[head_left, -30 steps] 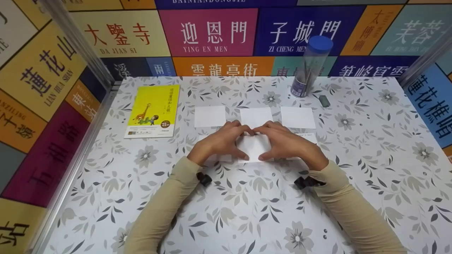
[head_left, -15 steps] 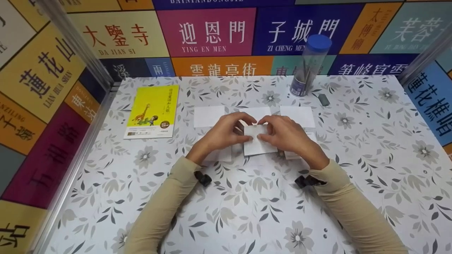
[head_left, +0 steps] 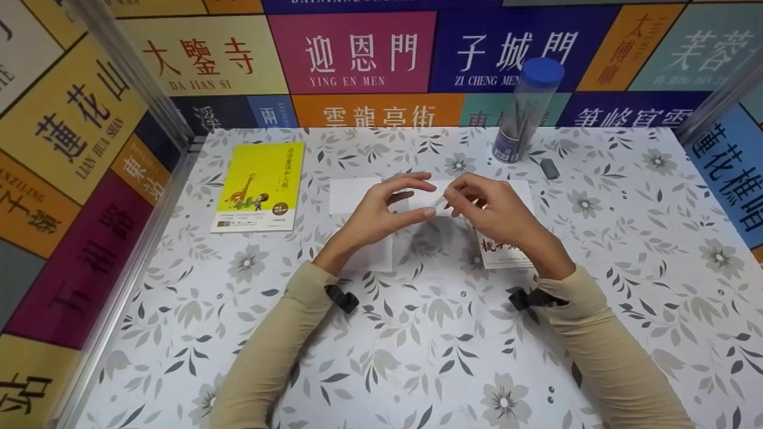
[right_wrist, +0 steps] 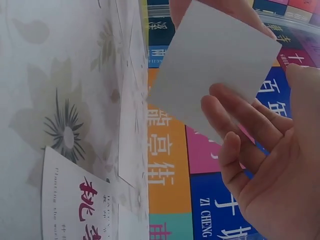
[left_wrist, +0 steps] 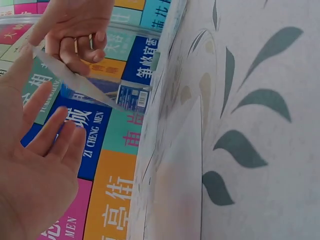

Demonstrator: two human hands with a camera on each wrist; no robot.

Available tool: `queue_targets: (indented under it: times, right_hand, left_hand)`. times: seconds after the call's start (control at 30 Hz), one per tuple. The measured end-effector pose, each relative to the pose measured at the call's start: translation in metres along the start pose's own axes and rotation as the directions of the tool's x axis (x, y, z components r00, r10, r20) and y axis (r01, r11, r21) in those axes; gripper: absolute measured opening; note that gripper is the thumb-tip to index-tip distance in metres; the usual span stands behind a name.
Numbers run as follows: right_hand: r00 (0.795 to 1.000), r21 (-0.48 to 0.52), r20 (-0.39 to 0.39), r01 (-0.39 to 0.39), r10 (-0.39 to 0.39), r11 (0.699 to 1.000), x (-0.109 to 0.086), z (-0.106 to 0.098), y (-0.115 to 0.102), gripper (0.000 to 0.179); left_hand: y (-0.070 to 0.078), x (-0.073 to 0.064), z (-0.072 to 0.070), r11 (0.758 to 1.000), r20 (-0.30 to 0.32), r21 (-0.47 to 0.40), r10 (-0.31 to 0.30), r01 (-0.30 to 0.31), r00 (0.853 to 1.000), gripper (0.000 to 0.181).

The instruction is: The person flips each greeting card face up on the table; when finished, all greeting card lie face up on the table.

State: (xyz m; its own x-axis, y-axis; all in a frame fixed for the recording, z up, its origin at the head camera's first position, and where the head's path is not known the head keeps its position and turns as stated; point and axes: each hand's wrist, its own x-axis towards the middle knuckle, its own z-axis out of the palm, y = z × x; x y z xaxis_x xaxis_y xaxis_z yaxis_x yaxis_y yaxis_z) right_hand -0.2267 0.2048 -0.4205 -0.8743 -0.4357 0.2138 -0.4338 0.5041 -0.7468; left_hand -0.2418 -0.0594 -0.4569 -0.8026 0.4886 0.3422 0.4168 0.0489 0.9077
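Between both hands, raised over the table, is a small square white card [right_wrist: 205, 55], its plain side showing in the right wrist view. In the left wrist view this card [left_wrist: 77, 80] appears tilted, nearly edge-on. My right hand [head_left: 498, 205] pinches it with its fingertips; a couple of its fingers lie across the card's face. My left hand [head_left: 381, 211] is at the other side, fingers and thumb spread apart, with the tips right at the card. Below my right hand lies a card with red characters [head_left: 506, 257], partly covered by that hand.
White cards lie at the upper left [head_left: 349, 195], lower left [head_left: 375, 255] and upper right [head_left: 520, 193]. A yellow book [head_left: 256, 185] rests at the left. Toward the back stand a clear tube with a blue lid [head_left: 527, 113] and a small dark green block [head_left: 548, 168]. Lettered panels surround the table.
The white card has been lifted from the lower middle spot, tilted and carried upward. Both hands have moved up; the left fingers have spread. More of the red-lettered card shows.
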Motion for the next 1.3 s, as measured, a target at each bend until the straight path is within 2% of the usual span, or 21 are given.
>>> queue_targets:
  times: [0.23,0.37,0.47,0.53,0.67,0.87,0.97,1.1,1.2,1.3]
  right_hand:
    - [0.997,-0.026,0.065,0.035,-0.034,0.999,0.000,0.005,0.002,0.012]
    - [0.993,-0.017,0.097,0.072,-0.070,0.997,0.000,0.004,0.002,0.028]
    - [0.994,-0.014,0.084,0.078,-0.077,0.997,0.000,0.003,0.003,0.041]
    - [0.996,-0.021,0.061,0.062,-0.061,0.998,0.001,0.002,0.004,0.046]
    - [1.000,-0.077,0.025,0.002,0.000,0.997,0.003,0.000,0.009,0.040]
    - [0.995,-0.178,0.057,-0.075,0.086,0.981,0.004,-0.001,0.017,0.035]
    - [0.991,-0.221,0.059,-0.109,0.124,0.969,0.004,-0.001,0.020,0.035]
    - [0.985,-0.244,0.082,-0.126,0.150,0.961,0.004,-0.001,0.022,0.033]
    - [0.981,-0.245,0.123,-0.118,0.152,0.962,0.004,0.001,0.024,0.031]
    - [0.972,-0.246,0.168,-0.121,0.165,0.962,0.003,0.002,0.027,0.030]
  left_hand:
    - [-0.002,0.000,0.001,0.995,-0.025,0.095,0.008,-0.006,1.000,0.043]
    - [-0.003,0.001,-0.001,0.989,-0.063,0.151,0.008,0.002,0.998,0.045]
    - [-0.004,0.001,-0.003,0.989,-0.066,0.144,-0.004,0.014,0.998,0.044]
    - [-0.004,0.001,-0.003,0.991,-0.053,0.135,-0.014,0.021,0.999,0.045]
    - [-0.003,0.001,0.000,0.988,-0.019,0.152,-0.009,0.012,1.000,0.051]
    - [-0.005,0.000,0.000,0.985,-0.029,0.175,-0.001,0.006,1.000,0.050]
    - [-0.006,0.000,0.000,0.987,-0.030,0.158,-0.026,0.031,0.999,0.045]
    - [-0.007,-0.001,0.000,0.986,-0.007,0.129,-0.108,0.108,0.994,0.039]
    - [-0.008,-0.002,-0.001,0.974,0.021,0.151,-0.174,0.169,0.985,0.034]
    - [-0.010,-0.003,-0.003,0.957,0.056,0.214,-0.213,0.196,0.976,0.032]
